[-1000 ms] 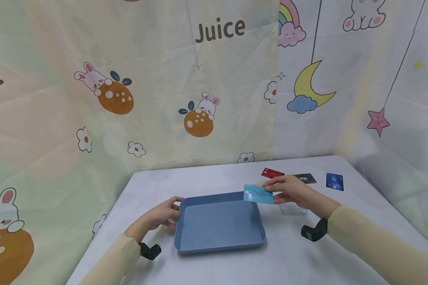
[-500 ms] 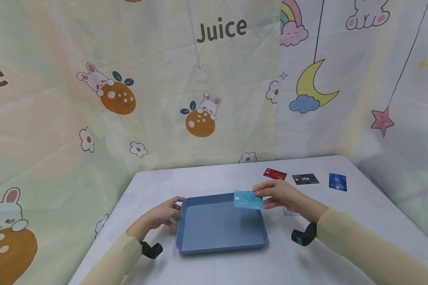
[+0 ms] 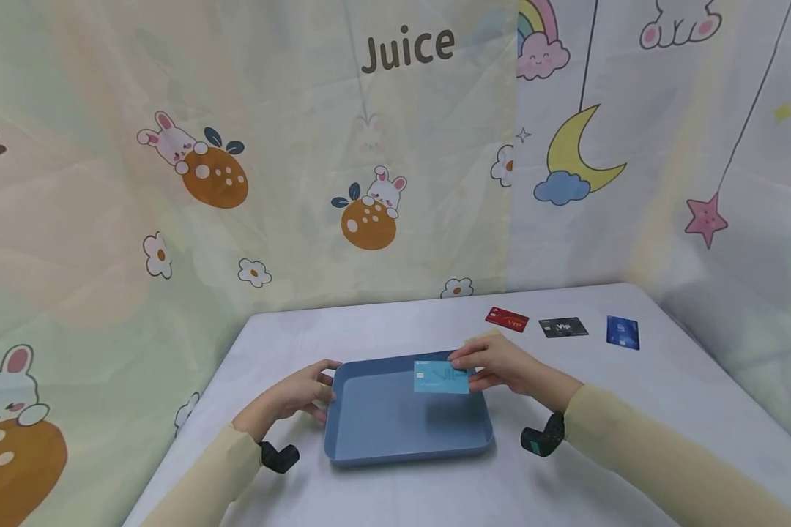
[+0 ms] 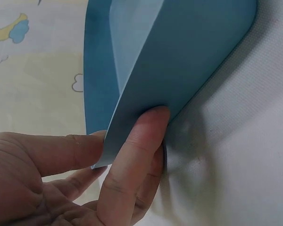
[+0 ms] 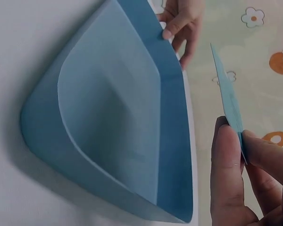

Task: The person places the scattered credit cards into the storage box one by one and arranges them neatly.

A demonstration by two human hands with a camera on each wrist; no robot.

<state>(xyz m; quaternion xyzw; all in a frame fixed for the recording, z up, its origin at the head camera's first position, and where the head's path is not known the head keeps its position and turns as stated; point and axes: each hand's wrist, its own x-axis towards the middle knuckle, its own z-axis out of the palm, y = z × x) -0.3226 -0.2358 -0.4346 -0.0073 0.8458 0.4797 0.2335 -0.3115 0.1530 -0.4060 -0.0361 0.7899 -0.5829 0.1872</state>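
Head: my right hand (image 3: 504, 364) pinches 1 light-blue card (image 3: 435, 378) over the tray (image 3: 379, 421), apart from my left hand (image 3: 296, 393); I'd call this carrying. Left wrist: that hand grips the tray's edge. Right wrist: the card hangs clear, so lowering seems called for.

The front and left parts of the blue tray (image 3: 382, 432) lie open from above, inside its low walls. The left hand (image 3: 298, 395) blocks the left side; the right hand (image 3: 504, 366) and light-blue VIP card (image 3: 435, 378) overhang the right rear. Passage continues between the tray's front and the near worktop (image 3: 435, 498); the printed fabric backdrop (image 3: 290, 219) closes the back.
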